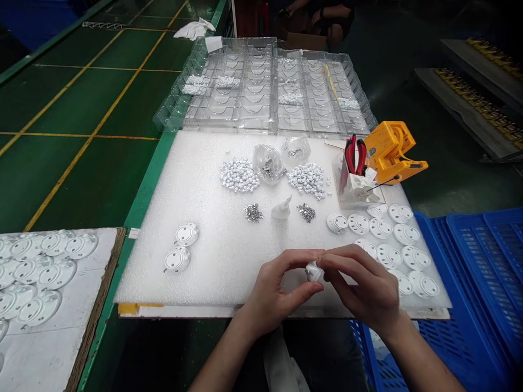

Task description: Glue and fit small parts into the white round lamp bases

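Over the near edge of the white foam sheet (pixel 220 256), my left hand (pixel 281 288) pinches a small white plastic part (pixel 314 271) between thumb and forefinger. My right hand (pixel 362 280) meets it from the other side, fingertips closed at the part's upper right; anything else between them is too small to make out. Beyond the hands stands a small white squeeze bottle (pixel 281 209) with a pointed nozzle. Piles of tiny metal pieces (pixel 253 213) flank it. Farther back lie heaps of small white parts (pixel 239 175) and clear bags (pixel 267 163) with metal pieces.
Round white discs (pixel 381 228) cover the right side; two more (pixel 187 234) lie at left. A clear box (pixel 359 190) holds red pliers (pixel 354 155) beside an orange dispenser (pixel 390 152). Clear compartment trays (pixel 257 109) stand behind. Blue crates (pixel 486 245) are at right. Another person (pixel 327 16) sits beyond.
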Motion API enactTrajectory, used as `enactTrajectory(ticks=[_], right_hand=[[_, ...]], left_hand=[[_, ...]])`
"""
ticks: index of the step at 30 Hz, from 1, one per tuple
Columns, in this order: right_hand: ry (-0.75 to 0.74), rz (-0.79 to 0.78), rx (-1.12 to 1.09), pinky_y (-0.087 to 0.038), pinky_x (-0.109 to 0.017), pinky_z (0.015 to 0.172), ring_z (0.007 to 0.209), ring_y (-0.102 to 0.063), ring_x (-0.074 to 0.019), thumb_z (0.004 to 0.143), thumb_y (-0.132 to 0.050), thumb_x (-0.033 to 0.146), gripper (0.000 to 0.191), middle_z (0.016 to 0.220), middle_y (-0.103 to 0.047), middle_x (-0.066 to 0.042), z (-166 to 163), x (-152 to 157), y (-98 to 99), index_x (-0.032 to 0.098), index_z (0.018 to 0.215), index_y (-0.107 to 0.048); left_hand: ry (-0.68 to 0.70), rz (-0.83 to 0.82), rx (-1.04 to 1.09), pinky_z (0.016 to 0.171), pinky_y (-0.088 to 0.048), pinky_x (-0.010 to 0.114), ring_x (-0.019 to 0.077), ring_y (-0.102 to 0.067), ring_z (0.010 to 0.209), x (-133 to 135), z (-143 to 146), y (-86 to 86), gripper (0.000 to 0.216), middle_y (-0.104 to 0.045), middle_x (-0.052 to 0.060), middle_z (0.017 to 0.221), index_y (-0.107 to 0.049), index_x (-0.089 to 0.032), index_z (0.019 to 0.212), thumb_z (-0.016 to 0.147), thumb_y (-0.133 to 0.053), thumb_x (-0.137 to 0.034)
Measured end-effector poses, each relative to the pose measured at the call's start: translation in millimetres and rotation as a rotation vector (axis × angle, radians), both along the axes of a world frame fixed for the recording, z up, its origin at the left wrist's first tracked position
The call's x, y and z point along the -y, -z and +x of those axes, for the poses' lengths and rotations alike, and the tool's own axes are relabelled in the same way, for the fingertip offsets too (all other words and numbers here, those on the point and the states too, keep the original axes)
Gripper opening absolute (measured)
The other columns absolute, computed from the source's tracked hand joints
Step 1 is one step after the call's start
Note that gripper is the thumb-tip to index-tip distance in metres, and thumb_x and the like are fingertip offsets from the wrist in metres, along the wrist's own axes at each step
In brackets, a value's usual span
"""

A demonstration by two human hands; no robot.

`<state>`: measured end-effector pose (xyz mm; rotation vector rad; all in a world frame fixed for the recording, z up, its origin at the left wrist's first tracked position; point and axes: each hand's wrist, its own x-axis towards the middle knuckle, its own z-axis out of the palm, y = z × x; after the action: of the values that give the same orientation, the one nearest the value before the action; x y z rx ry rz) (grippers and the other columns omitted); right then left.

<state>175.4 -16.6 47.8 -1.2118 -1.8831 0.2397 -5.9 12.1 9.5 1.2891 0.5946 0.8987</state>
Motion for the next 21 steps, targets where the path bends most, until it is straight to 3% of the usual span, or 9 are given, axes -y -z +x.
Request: enactTrajectory(ticks=[9,15,21], right_hand=[[0.016,-0.075,-0.153,-0.06,-0.022,0.056,0.062,-0.071,-0.0132,0.085,-0.066,-0.001,0.041,0.08,-0.073,0.001,2,3,7.9,0.028,0.114,-0.064],[-0.005,-0.085,-0.201,-0.061,-0.024,0.06,0.071,-0.073,-0.015,0.086,-0.064,-0.002,0.038,0.084,-0.075,0.0,0,4,12.6,0.027,0.11,-0.066],[-0.053,-0.07,-0.194,-0.062,-0.026,0.064,0.079,-0.075,-0.0165,0.086,-0.064,-0.004,0.042,0.091,-0.078,-0.002,1,4,14.1,0.026,0.114,-0.067]], left_hand=[[0.012,0.033,-0.011,0.096,-0.058,0.032,0.0233,-0.07,0.121,2,1,0.5,0.034,-0.075,0.008,0.129,-0.067,-0.027,0.126,0.093,-0.074,-0.028],[-0.067,0.198,0.06,0.098,-0.058,0.034,0.0233,-0.07,0.121,3,3,11.1,0.039,-0.075,0.008,0.128,-0.065,-0.028,0.126,0.091,-0.076,-0.017],[-0.076,0.218,0.118,0.099,-0.058,0.036,0.0244,-0.07,0.121,3,3,13.6,0.042,-0.075,0.01,0.129,-0.066,-0.026,0.126,0.088,-0.078,-0.014]])
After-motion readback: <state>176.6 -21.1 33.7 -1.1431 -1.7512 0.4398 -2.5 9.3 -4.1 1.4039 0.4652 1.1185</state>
